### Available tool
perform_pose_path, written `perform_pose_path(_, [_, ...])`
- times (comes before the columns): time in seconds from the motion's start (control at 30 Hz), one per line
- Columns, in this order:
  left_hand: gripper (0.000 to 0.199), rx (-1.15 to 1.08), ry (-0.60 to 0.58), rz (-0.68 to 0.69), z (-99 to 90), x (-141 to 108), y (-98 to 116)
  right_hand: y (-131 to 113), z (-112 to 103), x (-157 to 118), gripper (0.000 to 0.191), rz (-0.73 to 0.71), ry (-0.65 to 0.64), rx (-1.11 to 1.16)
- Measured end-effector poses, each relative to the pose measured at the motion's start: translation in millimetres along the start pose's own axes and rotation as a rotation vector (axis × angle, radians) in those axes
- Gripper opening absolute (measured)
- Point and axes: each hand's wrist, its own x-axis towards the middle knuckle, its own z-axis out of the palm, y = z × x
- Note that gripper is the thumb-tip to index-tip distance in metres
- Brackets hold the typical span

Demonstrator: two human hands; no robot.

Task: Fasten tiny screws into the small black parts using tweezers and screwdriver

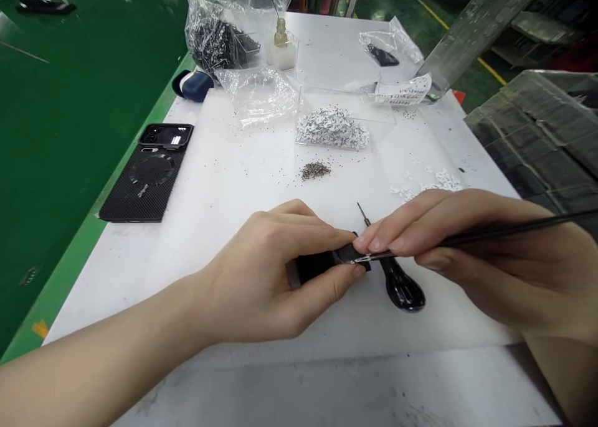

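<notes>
At six o'clock on the white work sheet [224, 190]: left hand [252, 277], clenched on a small black part [317, 266]; right hand [471, 253], grasping black tweezers [486, 235], tips touching that part. Just beside, a black-handled precision screwdriver [400, 285]. At twelve o'clock, a pile of tiny dark screws [315, 170].
</notes>
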Motion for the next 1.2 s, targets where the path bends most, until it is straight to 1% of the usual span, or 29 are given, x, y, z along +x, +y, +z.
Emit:
perform_pose_path(0.1, [0.021,0.026,0.010,-0.004,0.3,1.3,0.8,1.5,-0.7,0.1,0.024,-0.008,-0.009,0.006])
perform_pose_path(0.27, [0.018,0.031,0.001,-0.007,-0.7,2.2,1.6,2.7,-1.5,-1.4,0.025,-0.016,-0.011,0.016])
perform_pose_path(0.43, [0.020,0.022,-0.001,-0.006,-0.8,1.8,1.2,5.3,-2.0,-0.9,0.028,-0.042,-0.019,0.029])
perform_pose_path(0.73, [0.019,0.041,-0.013,-0.007,-1.3,3.2,4.2,-4.3,-2.9,-2.5,0.029,-0.034,-0.061,-0.018])
perform_pose_path(0.9, [0.020,0.036,-0.014,0.000,-1.3,3.4,4.1,-3.3,-2.8,-0.4,0.031,-0.029,-0.078,-0.018])
perform_pose_path(1.07, [0.018,0.023,-0.015,0.000,-1.0,2.0,1.9,3.8,-0.4,-1.4,0.024,-0.024,-0.041,0.041])
perform_pose_path(1.2, [0.019,0.016,-0.007,-0.009,-1.1,0.6,2.1,8.4,0.3,-2.3,0.017,0.024,-0.006,0.085])
